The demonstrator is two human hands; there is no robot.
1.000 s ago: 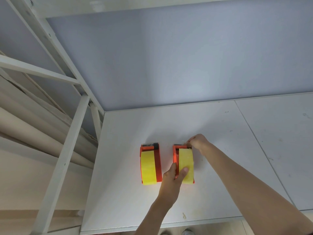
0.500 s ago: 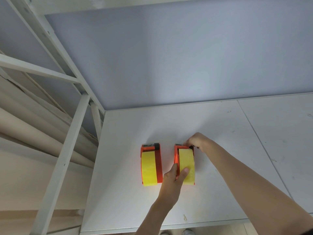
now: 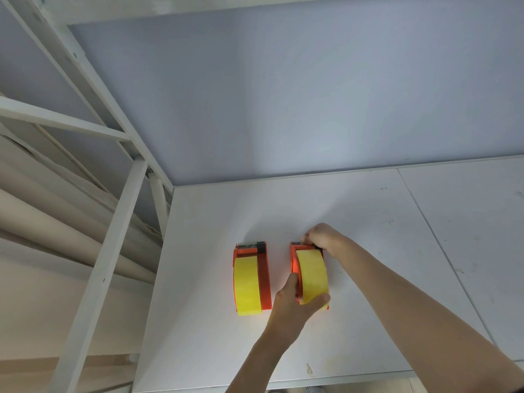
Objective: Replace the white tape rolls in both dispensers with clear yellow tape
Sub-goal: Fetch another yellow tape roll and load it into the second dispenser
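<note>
**Both hands on the right-hand dispenser**

The right dispenser [image 3: 295, 268], orange with a yellow tape roll [image 3: 312, 275] seated in it, stands on the white table [image 3: 368, 279] a little left of the middle of the near panel. The left hand [image 3: 295, 303] grips its near end, thumb on the orange side wall and fingers curled over the lower part of the roll, so it is clamped on dispenser and roll together. The right hand [image 3: 321, 236] is bunched at the far end by the cutter, fingertips pressed together there; what they pinch cannot be made out.

Just beside it to the left, apart by a narrow strip of table, stands the second dispenser [image 3: 263, 275], also carrying a yellow roll [image 3: 246, 285], its toothed blade at the far end, with no hand on it.

Bare table lies open all round: wide room to the right past a seam [image 3: 442, 248], room behind to the blue-grey wall [image 3: 312, 95], and less to the left edge, where a white metal frame [image 3: 113, 236] rises. The near edge runs below the forearms.
</note>
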